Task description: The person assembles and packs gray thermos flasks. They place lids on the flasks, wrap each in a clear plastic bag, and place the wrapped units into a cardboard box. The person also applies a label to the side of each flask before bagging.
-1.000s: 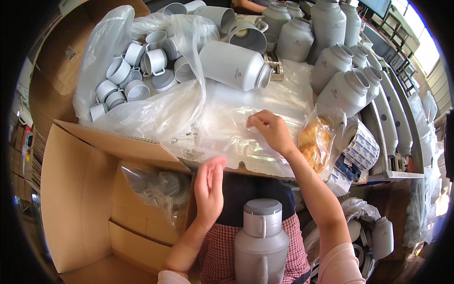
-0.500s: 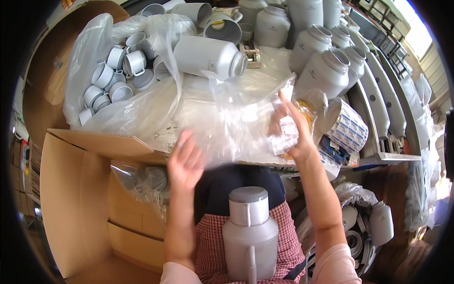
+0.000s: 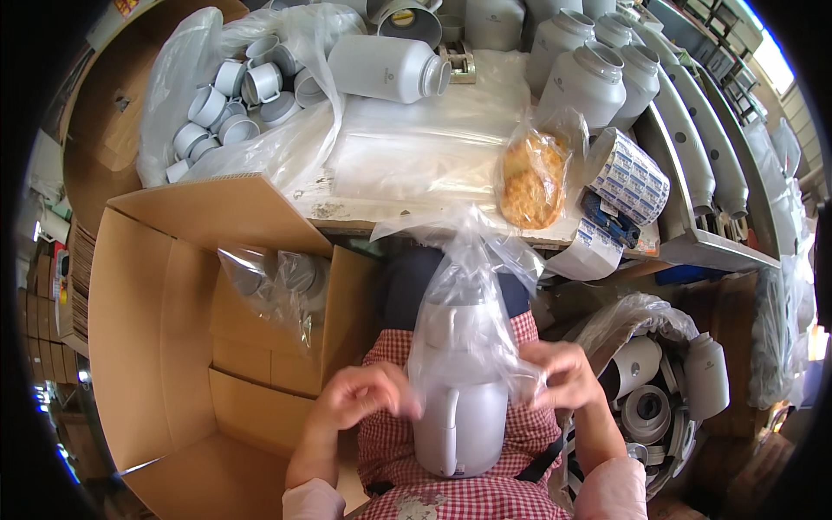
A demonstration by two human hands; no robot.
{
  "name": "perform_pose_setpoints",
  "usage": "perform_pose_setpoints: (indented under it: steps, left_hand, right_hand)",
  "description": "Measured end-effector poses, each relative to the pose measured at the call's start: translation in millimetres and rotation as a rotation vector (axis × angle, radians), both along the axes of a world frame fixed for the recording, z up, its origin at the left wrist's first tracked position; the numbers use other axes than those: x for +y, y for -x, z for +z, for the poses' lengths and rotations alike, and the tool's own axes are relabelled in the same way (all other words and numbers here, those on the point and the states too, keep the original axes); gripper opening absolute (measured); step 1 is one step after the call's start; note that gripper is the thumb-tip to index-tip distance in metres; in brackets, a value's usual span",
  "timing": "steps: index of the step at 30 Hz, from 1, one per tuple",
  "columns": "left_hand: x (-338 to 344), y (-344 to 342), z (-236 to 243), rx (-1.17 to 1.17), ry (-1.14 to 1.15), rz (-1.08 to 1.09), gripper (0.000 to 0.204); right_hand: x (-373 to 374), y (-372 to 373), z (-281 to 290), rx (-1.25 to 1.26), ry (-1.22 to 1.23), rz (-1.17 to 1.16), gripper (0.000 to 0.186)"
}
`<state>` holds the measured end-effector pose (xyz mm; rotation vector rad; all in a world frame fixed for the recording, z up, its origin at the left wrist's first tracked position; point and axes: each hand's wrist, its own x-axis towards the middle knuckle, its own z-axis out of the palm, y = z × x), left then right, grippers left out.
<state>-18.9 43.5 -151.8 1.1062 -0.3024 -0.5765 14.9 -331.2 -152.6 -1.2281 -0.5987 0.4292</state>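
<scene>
Pinching clear plastic bag (image 3: 461,270), draped over grey handled jug (image 3: 477,426), with right hand (image 3: 562,374) at jug's right; with half-curled left hand (image 3: 371,394) at jug's left, unclear if gripping. Might tear if snagged on handle (image 3: 451,414).

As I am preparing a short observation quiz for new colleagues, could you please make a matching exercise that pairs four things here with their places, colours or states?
Things
1. Grey jug
2. Round food
3. Label roll
4. Cardboard box

Descriptions
A. White and blue, wound up
B. Standing open, to the left of the left hand
C. Between the two hands, partly covered by a clear plastic bag
D. Golden brown, in clear wrapping on the table

Right pairs: 1-C, 2-D, 3-A, 4-B
</scene>
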Motion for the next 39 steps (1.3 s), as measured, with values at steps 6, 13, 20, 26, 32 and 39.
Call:
perform_pose_setpoints:
  steps: [6, 13, 20, 26, 32, 39]
  left_hand:
    - [10, 16, 37, -0.124, -0.511, -0.616, 0.015]
    - [-22, 0, 26, -0.433, -0.399, -0.615, 0.018]
    - [3, 15, 62, -0.365, -0.740, -0.832, 0.017]
    - [-67, -29, 84, -1.420, -0.578, -0.043, 0.019]
    - [15, -5, 104, -1.358, -0.877, 0.058, 0.019]
    - [207, 106, 85, 0.122, -1.408, 0.718, 0.033]
  right_hand:
    - [-10, 86, 21, 0.198, 0.298, 0.264, 0.023]
    - [-2, 108, 9, 0.184, 0.211, -0.250, 0.026]
    - [-3, 112, 32, 0.309, 0.878, 0.557, 0.012]
    - [-28, 112, 29, 0.226, 0.953, 0.596, 0.012]
    - [-33, 96, 12, 0.504, 0.731, 0.076, 0.013]
    - [0, 46, -13, 0.548, 0.679, 0.081, 0.009]
